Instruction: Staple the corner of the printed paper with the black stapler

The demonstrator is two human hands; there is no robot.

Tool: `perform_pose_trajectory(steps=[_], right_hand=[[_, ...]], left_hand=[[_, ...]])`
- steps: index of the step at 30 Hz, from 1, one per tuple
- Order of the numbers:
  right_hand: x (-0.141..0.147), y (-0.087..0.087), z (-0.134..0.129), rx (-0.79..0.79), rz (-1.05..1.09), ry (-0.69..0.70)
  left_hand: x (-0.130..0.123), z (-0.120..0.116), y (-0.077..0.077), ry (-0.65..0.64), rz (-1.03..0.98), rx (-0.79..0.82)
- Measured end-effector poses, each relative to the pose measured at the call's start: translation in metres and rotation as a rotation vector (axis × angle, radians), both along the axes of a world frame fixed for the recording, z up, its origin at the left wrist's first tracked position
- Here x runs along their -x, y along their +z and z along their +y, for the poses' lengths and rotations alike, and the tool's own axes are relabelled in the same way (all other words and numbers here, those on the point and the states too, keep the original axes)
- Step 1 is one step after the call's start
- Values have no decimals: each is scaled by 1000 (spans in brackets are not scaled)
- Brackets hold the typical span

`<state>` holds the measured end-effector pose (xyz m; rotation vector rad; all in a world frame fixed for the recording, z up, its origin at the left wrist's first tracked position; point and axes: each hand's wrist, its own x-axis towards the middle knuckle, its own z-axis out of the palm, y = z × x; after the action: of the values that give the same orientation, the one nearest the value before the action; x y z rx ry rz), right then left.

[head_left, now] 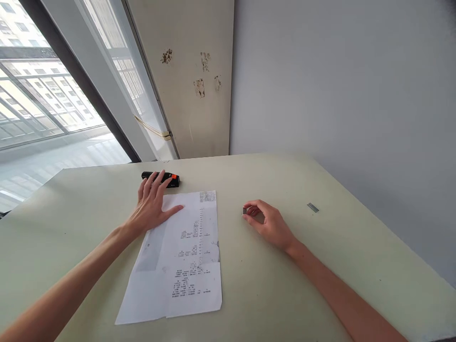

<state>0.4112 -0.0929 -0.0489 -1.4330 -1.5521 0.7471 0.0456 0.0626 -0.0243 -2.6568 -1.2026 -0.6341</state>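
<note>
My left hand point(151, 204) has its fingers spread, the fingertips over a black stapler-like object point(174, 180) with an orange-red mark, the thumb above the printed paper point(192, 251). The paper lies on the table with its text rotated and a small tear on its right edge. To the right of the paper, my right hand point(265, 221) pinches a small grey block point(244, 211) between thumb and index finger, just over the table. A flat grey strip point(313, 207) lies farther right, apart from both hands.
The pale green table point(263, 294) reaches a grey wall point(338, 85) on the right. Behind it stands a beige panel point(199, 118) with brown stains. A window point(50, 90) with railings outside is at the left.
</note>
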Motion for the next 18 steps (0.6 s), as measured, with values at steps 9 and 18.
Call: perform_pose_trajectory(steps=[9,18], right_hand=[[0,-3,0,-11,9,26],[1,1,0,2,11,23]], left_hand=[[63,26,22,35,64,-58],[40,89,61,111,215,219]])
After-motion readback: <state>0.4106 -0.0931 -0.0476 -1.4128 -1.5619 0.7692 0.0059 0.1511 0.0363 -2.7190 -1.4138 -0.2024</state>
